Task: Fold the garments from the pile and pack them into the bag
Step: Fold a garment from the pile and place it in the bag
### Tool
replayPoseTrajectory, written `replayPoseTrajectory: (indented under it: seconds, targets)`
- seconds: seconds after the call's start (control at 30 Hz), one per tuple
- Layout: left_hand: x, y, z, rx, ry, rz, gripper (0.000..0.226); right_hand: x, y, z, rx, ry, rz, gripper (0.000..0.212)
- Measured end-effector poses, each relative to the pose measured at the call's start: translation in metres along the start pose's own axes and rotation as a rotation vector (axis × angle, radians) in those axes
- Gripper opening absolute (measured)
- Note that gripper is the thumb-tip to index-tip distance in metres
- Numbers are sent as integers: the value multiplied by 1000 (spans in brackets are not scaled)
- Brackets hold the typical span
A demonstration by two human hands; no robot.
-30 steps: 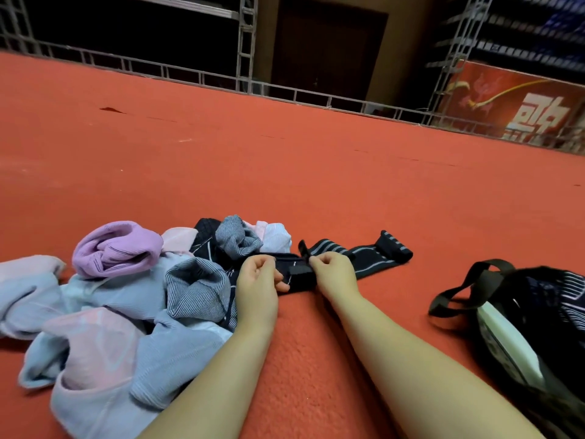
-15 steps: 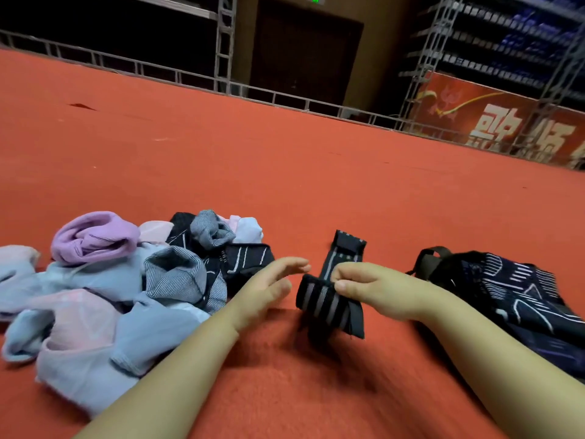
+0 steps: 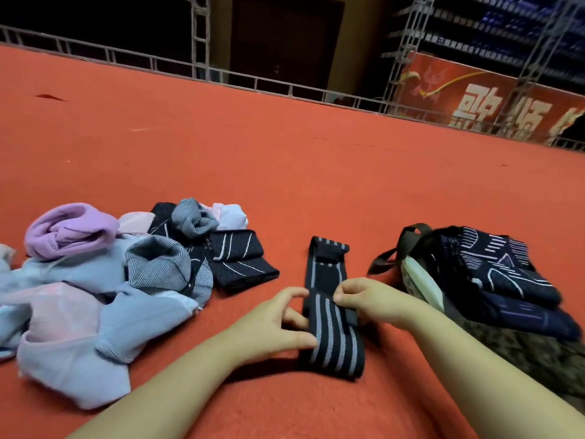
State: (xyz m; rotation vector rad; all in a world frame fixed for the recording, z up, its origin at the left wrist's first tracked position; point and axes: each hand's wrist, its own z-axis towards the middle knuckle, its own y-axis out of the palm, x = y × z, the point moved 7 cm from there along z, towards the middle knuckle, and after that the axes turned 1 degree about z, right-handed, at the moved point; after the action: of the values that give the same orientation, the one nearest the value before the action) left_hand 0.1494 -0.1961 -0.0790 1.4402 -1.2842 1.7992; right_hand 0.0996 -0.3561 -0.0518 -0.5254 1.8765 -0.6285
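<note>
So both hands are on the black striped garment [image 3: 332,315], which lies flat on the red carpet [image 3: 285,160] near its front edge, stretched out lengthwise away from the person. Left hand [image 3: 275,324] has its thumb pressing the near part of the strip and its fingers curled over the left edge, so that grip is holding the fabric. Right hand [image 3: 367,299] pinches the right edge about midway along, a narrow grip on the cloth.

The pile [image 3: 104,280] sits toward the carpet's left edge: lilac, pale blue, pink and pinstriped pieces all tangled up, with a dark folded piece [image 3: 240,261] at its right side. The bag [image 3: 474,280] lies toward the right edge, just beside the right wrist, with dark patterned garments already in it and its strap [image 3: 395,248] looped out.
</note>
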Motion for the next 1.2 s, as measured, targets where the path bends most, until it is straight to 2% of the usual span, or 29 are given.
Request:
replayPoseTrajectory:
  seconds: [0.1,0.17,0.23,0.3,0.33,0.4,0.43,0.53,0.57,0.6,0.67,0.7,0.77,0.83,0.93,1.03,1.13,1.2]
  targets:
    - [4,7,-4,-92,52,197,99,6,7,5,22,-11,-66,17]
    - [10,12,-6,-120,135,479,93,0,8,4,75,-47,-139,14]
    - [13,12,-6,-97,219,671,83,-8,3,-5,248,-120,-227,10]
    - [11,13,-4,-92,214,729,79,-18,-1,-33,451,-267,-149,14]
    - [9,13,-3,-72,215,739,73,-21,-1,-49,493,-353,-78,21]
    - [9,10,-1,3,239,702,61,-22,8,-71,441,-487,-30,30]
    - [12,7,-1,42,257,662,55,-21,15,-77,383,-522,-82,35]
    - [18,5,-2,63,310,505,37,-7,35,-77,273,-486,-403,65]
    - [19,5,-3,51,314,443,32,-6,38,-76,297,-477,-473,64]
    - [22,5,-5,32,294,366,26,-8,38,-76,344,-492,-477,54]
    - [22,9,-9,-10,195,151,9,-10,30,-82,415,-505,-287,24]
    - [22,11,-10,-20,162,50,12,-11,26,-85,400,-480,-82,14]
    - [24,13,-12,-5,161,-39,30,-10,23,-88,338,-420,295,12]
    - [22,15,-9,20,146,-59,45,-8,22,-88,376,-375,410,11]
    - [16,19,-5,20,96,-13,67,8,25,-75,466,-260,410,23]
    - [15,24,-4,21,94,198,77,29,28,-63,522,-95,391,44]
    - [15,23,-5,46,109,583,83,28,21,-63,631,-32,25,61]
    - [13,27,-6,-21,87,693,85,22,19,-66,692,-54,-147,62]
